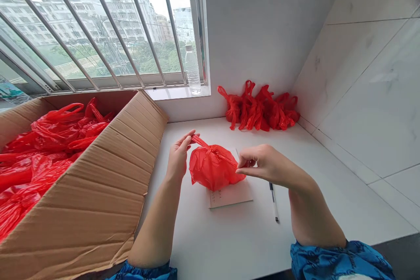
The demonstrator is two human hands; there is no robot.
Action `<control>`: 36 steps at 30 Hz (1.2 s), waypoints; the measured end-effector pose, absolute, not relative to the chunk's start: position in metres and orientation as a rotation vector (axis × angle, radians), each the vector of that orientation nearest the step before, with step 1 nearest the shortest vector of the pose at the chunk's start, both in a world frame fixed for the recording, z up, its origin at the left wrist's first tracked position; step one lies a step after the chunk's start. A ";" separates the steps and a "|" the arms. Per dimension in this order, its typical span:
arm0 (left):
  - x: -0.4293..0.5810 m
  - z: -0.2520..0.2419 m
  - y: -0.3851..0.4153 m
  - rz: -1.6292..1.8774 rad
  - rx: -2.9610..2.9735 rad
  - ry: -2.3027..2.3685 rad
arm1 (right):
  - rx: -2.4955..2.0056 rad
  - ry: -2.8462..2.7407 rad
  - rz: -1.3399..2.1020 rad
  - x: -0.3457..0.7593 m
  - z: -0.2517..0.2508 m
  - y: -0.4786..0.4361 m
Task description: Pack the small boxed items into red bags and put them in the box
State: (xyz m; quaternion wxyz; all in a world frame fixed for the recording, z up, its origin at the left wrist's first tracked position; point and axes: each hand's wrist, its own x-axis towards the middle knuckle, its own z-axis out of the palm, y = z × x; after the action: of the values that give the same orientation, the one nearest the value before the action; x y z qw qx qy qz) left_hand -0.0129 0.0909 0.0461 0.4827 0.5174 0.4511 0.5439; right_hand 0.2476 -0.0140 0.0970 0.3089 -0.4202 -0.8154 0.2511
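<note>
A red plastic bag [213, 170], filled and gathered at its top, is in front of me over a notebook [231, 199] with some handwriting. My left hand [179, 153] is closed on one twisted handle at the bag's upper left. On the other side, my right hand [260, 164] pinches the end of a second strip of the bag, which stretches down to the right from the knot-like gather. What the bag contains is hidden. To the right of the notebook lies a pen [274, 203] with a black cap.
At left stands an open cardboard box [108, 183] full of red plastic bags [59, 140]. Several tied red bags [259, 107] sit against the back wall. A clear bottle [192, 70] stands on the sill of the barred window. A tiled wall [370, 96] bounds the white table [210, 245] at right.
</note>
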 end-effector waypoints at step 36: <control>-0.001 -0.056 0.049 0.633 2.438 1.520 | -1.471 -2.250 0.452 0.176 -0.073 0.029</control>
State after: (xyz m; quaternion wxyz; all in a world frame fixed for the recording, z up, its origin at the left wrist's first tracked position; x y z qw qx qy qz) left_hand -0.0014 0.0494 -0.0564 0.0995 0.8246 0.5141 0.2140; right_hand 0.1763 0.0287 -0.0726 0.2066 -0.5279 -0.8077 0.1621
